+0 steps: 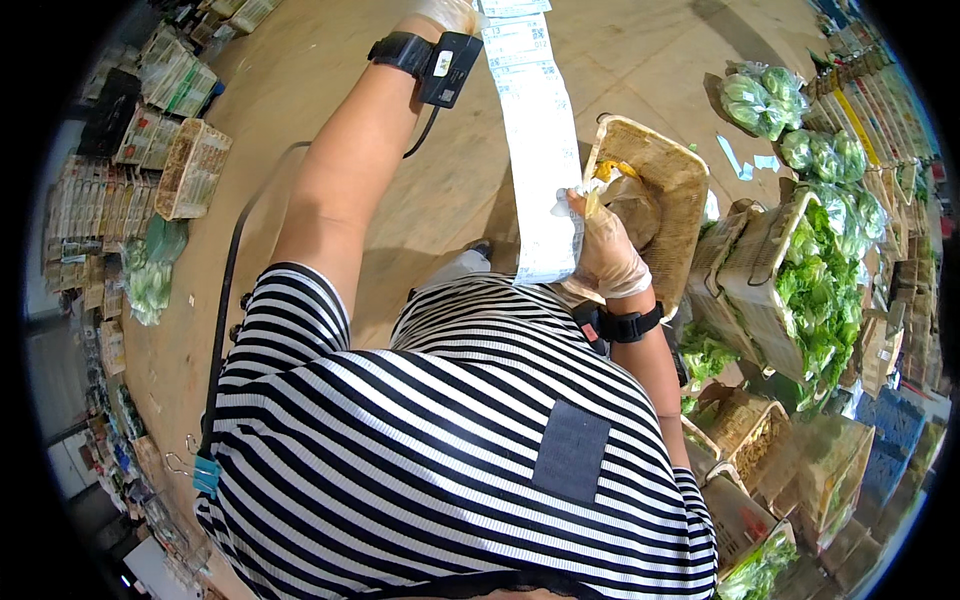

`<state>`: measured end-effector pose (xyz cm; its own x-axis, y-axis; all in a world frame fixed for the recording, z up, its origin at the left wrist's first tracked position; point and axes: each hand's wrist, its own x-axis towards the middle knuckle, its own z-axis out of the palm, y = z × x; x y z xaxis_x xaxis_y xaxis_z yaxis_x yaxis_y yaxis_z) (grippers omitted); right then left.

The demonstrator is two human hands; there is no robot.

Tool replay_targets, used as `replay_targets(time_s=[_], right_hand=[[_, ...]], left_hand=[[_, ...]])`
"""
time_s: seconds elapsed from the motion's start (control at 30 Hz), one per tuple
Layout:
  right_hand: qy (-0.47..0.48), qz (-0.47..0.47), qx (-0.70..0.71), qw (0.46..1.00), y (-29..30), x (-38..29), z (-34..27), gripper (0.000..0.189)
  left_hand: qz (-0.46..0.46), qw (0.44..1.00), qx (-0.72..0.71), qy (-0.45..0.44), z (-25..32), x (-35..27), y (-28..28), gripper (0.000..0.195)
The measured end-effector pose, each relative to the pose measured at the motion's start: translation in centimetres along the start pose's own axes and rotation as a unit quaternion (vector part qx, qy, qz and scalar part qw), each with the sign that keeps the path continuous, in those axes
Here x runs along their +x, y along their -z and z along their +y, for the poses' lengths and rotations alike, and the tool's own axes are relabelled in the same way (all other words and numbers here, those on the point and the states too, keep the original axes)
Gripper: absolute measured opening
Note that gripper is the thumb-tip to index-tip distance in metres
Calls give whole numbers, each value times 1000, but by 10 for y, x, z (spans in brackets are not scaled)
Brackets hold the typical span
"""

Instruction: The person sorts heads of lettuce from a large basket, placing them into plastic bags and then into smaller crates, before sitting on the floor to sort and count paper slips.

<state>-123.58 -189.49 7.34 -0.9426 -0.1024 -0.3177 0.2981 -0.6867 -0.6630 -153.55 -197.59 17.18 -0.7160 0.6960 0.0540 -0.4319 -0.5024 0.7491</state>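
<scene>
A long strip of printed labels (540,150) stretches between my two gloved hands. My left hand (450,13), cut off by the top edge, is at the strip's upper part; its fingers are mostly hidden. My right hand (606,247), in a clear thin glove, pinches the strip's right edge near its lower end, the thumb against the paper. The strip bears print and square codes. A black device is strapped to my left wrist, and a black band goes round the right one.
A dirty plastic basket (686,180) stands beyond my right hand. Crates with leafy lettuce (817,300) and bagged green vegetables (761,101) are at the right. Stacked crates (105,202) and a tilted basket (191,169) line the left. Blue scraps (744,171) lie on the floor.
</scene>
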Motion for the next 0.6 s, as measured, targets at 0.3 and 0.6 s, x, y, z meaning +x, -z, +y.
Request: replay_targets(time_s=[0.3,0.6], right_hand=[[163,98,-441,877,8,61,6,20],[455,174,-682,546,-73,177,-40,16]], left_hand=[[144,984,52,94,23,-43,35,26],[21,982,121,147,18,-88,114,35]])
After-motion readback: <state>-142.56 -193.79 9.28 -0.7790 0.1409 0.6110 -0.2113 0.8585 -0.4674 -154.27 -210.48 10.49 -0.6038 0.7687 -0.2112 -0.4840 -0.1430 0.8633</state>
